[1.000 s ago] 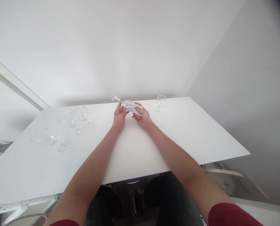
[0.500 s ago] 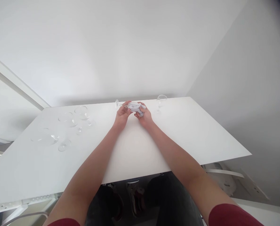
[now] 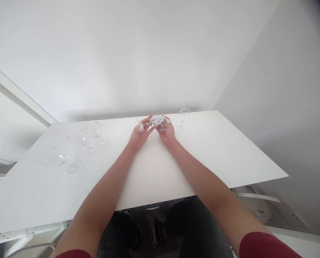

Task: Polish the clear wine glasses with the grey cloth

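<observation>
Left hand (image 3: 139, 137) holds a stemmed glass (image 3: 151, 123) — right hand (image 3: 167, 135) grips cloth (image 3: 164, 124) against it.

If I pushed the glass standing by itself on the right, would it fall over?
The glass might tip easily, because its wide bowl sits high on a thin stem. It would probably break if it fell, since it looks like thin, clear glass. Pushing it away from you seems risky: the far edge of the table is close.

- Our left hand (image 3: 141, 136) holds a glass (image 3: 150, 123) sideways, foot leftward.
- Our right hand (image 3: 167, 135) grips a cloth (image 3: 165, 124) at its bowl.
- We see three glasses (image 3: 79, 139) standing left on the tabletop (image 3: 160, 168), another glass (image 3: 185, 115) to the right.
</observation>
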A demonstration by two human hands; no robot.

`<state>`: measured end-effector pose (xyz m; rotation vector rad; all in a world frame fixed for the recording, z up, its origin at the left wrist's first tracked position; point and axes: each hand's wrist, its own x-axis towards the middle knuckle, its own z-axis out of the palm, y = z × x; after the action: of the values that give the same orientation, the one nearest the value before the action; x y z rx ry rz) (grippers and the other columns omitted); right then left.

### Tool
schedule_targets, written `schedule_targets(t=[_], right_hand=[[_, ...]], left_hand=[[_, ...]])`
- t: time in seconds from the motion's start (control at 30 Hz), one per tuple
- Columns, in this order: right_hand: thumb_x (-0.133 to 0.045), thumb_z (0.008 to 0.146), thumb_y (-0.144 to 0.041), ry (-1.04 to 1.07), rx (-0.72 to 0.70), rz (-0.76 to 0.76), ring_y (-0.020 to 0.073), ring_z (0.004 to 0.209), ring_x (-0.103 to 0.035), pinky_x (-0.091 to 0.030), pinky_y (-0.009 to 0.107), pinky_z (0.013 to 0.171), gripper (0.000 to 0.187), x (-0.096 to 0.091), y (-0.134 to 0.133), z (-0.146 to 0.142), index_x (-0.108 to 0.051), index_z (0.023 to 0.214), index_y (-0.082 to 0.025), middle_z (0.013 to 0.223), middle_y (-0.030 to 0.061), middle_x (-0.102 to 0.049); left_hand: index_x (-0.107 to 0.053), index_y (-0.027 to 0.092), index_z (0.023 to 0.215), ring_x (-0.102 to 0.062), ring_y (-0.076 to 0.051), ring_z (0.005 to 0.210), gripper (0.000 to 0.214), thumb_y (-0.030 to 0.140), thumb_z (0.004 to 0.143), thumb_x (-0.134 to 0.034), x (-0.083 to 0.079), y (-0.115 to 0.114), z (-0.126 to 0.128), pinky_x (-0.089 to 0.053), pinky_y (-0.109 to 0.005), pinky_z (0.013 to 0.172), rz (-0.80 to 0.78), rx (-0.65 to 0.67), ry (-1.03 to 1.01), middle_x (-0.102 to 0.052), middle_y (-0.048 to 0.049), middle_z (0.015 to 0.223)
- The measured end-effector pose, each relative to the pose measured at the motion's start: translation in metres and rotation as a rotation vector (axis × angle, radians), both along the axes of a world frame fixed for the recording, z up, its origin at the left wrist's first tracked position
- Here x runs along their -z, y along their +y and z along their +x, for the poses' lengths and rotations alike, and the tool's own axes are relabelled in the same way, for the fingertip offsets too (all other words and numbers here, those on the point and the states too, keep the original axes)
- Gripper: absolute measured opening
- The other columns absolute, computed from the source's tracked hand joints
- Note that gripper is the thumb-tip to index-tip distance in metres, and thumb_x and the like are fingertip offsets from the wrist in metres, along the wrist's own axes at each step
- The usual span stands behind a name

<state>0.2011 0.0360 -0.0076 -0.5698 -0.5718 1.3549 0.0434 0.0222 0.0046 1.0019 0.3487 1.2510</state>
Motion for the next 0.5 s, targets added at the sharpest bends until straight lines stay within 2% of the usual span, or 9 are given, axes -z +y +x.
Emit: schedule_targets(t=[0.1,0.17,0.27,0.4,0.5], right_hand=[[-0.079,0.083,-0.030,-0.001,0.039,-0.007,0.0095,0.066,-0.059,-0.053,0.023,0.062,0.026,0.000,0.002,0.001,-0.061,0.101,-0.026,0.088,-0.0034,-0.068],[-0.077,0.084,-0.031,-0.006,0.067,-0.013,0.0105,0.070,-0.061,-0.052,0.023,0.061,0.025,0.001,0.004,0.002,-0.061,0.102,-0.027,0.088,-0.0032,-0.068],[-0.075,0.085,-0.033,-0.033,0.121,-0.027,0.0124,0.075,-0.064,-0.054,0.024,0.063,0.025,0.002,0.007,0.004,-0.059,0.104,-0.027,0.089,-0.0029,-0.068],[-0.072,0.088,-0.039,-0.077,0.183,-0.055,0.0131,0.073,-0.065,-0.056,0.026,0.063,0.025,0.004,0.010,0.004,-0.058,0.106,-0.027,0.086,-0.0028,-0.066],[-0.072,0.087,-0.044,-0.125,0.231,-0.079,0.0125,0.073,-0.064,-0.056,0.025,0.063,0.029,0.004,0.008,0.001,-0.057,0.107,-0.028,0.085,-0.0036,-0.065]], left_hand=[[-0.080,0.025,0.099,-0.039,-0.030,0.154,0.035,0.057,0.093,-0.066,-0.002,-0.001,0.001,-0.038,-0.051,0.125,-0.010,0.003,0.037,-0.050,-0.0027,0.161],[-0.081,0.025,0.098,-0.042,-0.030,0.152,0.029,0.051,0.091,-0.070,0.000,-0.002,0.003,-0.038,-0.052,0.124,-0.018,0.023,0.077,-0.056,-0.0044,0.156],[-0.082,0.023,0.095,-0.053,-0.033,0.142,0.020,0.036,0.080,-0.084,0.005,-0.004,0.006,-0.042,-0.056,0.121,-0.033,0.096,0.167,-0.064,-0.0085,0.145],[-0.084,0.020,0.092,-0.061,-0.036,0.133,0.025,0.027,0.069,-0.093,0.013,-0.007,0.008,-0.052,-0.056,0.112,-0.022,0.191,0.307,-0.052,-0.0111,0.155],[-0.082,0.017,0.084,-0.066,-0.036,0.126,0.025,0.027,0.065,-0.096,0.016,-0.006,0.007,-0.058,-0.054,0.104,-0.037,0.136,0.357,-0.049,-0.0137,0.157]])
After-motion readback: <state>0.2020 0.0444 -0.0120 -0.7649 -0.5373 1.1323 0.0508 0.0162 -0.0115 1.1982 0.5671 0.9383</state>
